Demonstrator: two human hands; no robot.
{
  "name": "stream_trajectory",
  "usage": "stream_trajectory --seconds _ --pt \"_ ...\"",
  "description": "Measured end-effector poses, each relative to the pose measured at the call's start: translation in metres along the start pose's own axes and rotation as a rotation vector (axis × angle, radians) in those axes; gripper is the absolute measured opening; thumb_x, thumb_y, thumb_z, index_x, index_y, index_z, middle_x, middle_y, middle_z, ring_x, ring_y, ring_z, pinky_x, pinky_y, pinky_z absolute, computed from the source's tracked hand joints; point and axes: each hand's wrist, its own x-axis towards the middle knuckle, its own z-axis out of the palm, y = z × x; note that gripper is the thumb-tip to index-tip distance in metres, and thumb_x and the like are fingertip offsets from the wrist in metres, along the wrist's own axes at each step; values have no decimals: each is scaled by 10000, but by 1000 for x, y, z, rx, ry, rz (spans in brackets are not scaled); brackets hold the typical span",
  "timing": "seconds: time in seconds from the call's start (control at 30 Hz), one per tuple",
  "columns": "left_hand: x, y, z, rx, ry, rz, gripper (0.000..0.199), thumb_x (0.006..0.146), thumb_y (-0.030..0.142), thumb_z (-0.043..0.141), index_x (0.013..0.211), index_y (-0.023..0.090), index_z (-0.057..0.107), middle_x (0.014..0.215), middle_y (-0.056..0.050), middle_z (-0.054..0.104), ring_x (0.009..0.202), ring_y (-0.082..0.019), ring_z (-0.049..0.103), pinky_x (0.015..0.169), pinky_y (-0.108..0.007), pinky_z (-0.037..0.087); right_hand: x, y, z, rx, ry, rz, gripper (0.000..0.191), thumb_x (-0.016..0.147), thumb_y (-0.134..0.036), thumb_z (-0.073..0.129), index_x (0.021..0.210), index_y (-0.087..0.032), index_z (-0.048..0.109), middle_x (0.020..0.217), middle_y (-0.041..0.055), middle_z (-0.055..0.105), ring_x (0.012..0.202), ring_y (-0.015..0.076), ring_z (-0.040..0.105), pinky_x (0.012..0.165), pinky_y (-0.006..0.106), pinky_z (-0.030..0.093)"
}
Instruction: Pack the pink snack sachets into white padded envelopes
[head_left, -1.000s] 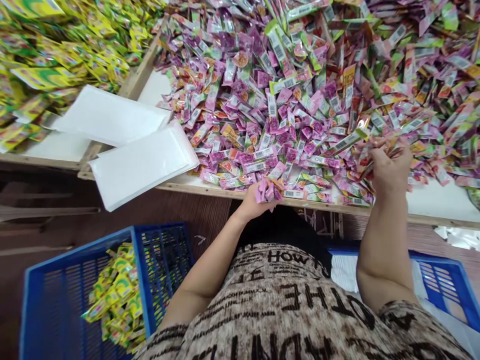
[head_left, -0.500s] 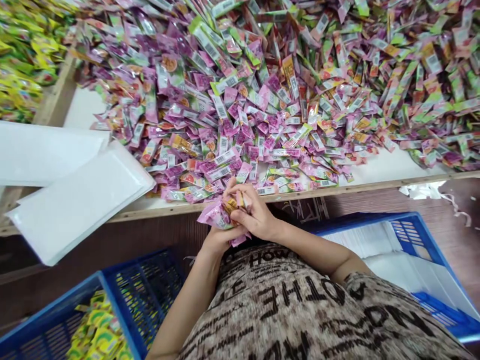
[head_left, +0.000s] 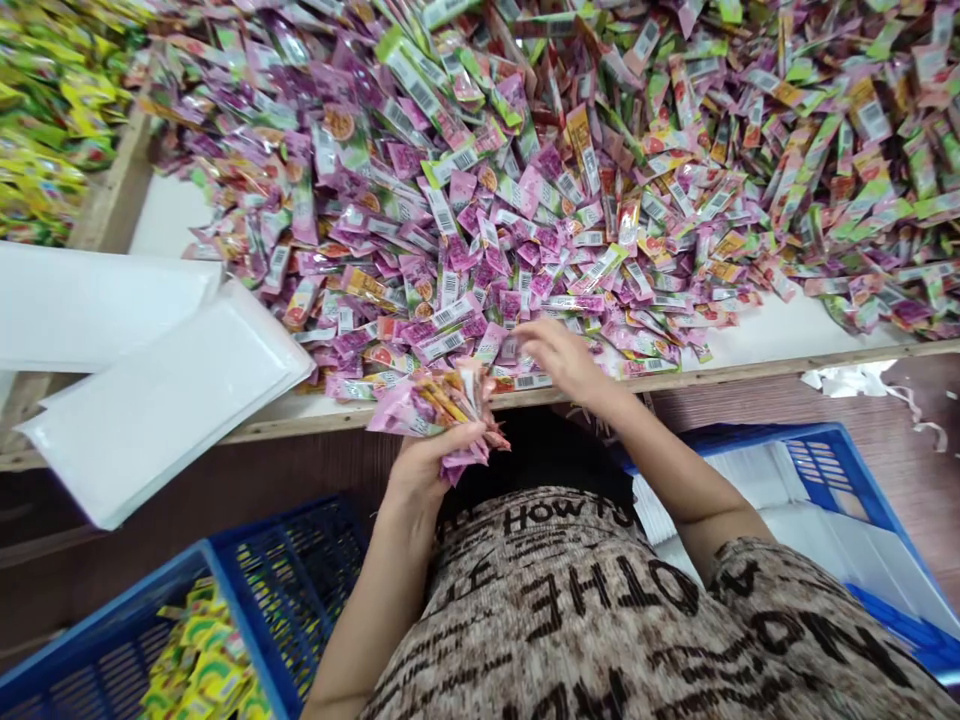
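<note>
My left hand (head_left: pixel 431 465) is closed around a bunch of small printed sachets (head_left: pixel 442 400), pink and orange, just in front of the table's wooden edge. Its thumb lies across the bunch. To the right, my right hand (head_left: pixel 562 358) is over the front of the table with its fingers stretched out, by the loose sachets (head_left: pixel 457 310) there. Nothing shows in that hand; its fingertips are at the pile, and I cannot tell whether they touch it. The loose sachets are mostly pink and purple, several with barcodes.
Flat white sheets or bags (head_left: pixel 172 400) lie at the table's left corner. A wooden rail (head_left: pixel 255 428) edges the tabletop. Yellow packets (head_left: pixel 60 120) fill the area at the far left. Below are a blue crate (head_left: pixel 225 590) with yellow packets and another blue crate (head_left: pixel 832 470) with white sheets.
My right hand has let go of the bunch and moved right and forward to the pile, its fingers now extended. My left hand keeps the bunch, slightly further left.
</note>
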Motion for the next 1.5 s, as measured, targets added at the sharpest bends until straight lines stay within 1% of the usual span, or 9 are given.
stream_trajectory --seconds 0.17,0.3,0.53,0.6,0.83,1.03,1.2,1.37,1.5 --pt "32 33 -40 -165 19 188 199 604 198 760 757 157 639 717 -39 633 700 -191 659 656 -309 595 -23 44 -25 -434 43 155 200 908 -328 576 1030 -183 641 1064 144 610 1005 320 503 874 450 393" --pt "59 41 -68 -250 -28 268 209 603 169 743 779 160 632 750 -34 612 725 -158 627 710 -290 586 -40 44 -28 -406 46 181 67 911 -244 510 866 -215 550 909 93 610 878 271 526 795 408 390" --pt "62 36 -73 -226 -49 266 312 557 170 768 833 174 621 782 -29 591 776 -168 610 696 -290 577 -26 63 -89 -172 739 404 296 882 -480 569 1012 -224 494 858 23 581 741 189 539 700 322 431" --pt "60 37 -71 -215 -16 260 318 542 189 769 817 172 610 774 -26 589 775 -169 610 729 -301 581 -10 74 -106 -170 792 406 355 809 -508 645 970 -206 552 862 27 607 774 193 556 731 323 447" --pt "59 37 -68 -209 4 300 317 541 190 771 784 193 566 767 -6 604 750 -157 629 756 -318 586 67 80 -128 -322 411 158 157 787 -184 585 832 -177 735 909 80 634 868 228 588 807 351 448" --pt "60 34 -75 -234 1 301 298 555 174 757 810 195 604 763 -19 611 738 -182 644 750 -368 601 67 93 -125 -360 -36 5 178 716 -153 718 880 -196 773 905 64 651 903 237 599 818 357 445" --pt "63 37 -76 -226 -21 261 324 539 164 774 817 189 608 783 -29 619 775 -185 643 737 -337 596 42 95 -107 -466 -61 -20 288 772 -175 740 1056 -216 750 1035 88 649 992 247 565 844 373 434" --pt "62 37 -76 -199 13 255 317 549 163 769 815 190 599 783 -25 625 756 -180 641 717 -320 592 23 66 -83 -638 -147 -8 137 877 -119 587 887 -173 713 935 119 632 947 263 521 770 373 432" --pt "61 37 -77 -209 20 264 340 527 179 784 811 183 597 764 -24 621 751 -174 633 721 -310 586 14 57 -100 -553 -28 130 144 941 -243 532 837 -187 615 891 109 644 871 259 547 781 394 447"
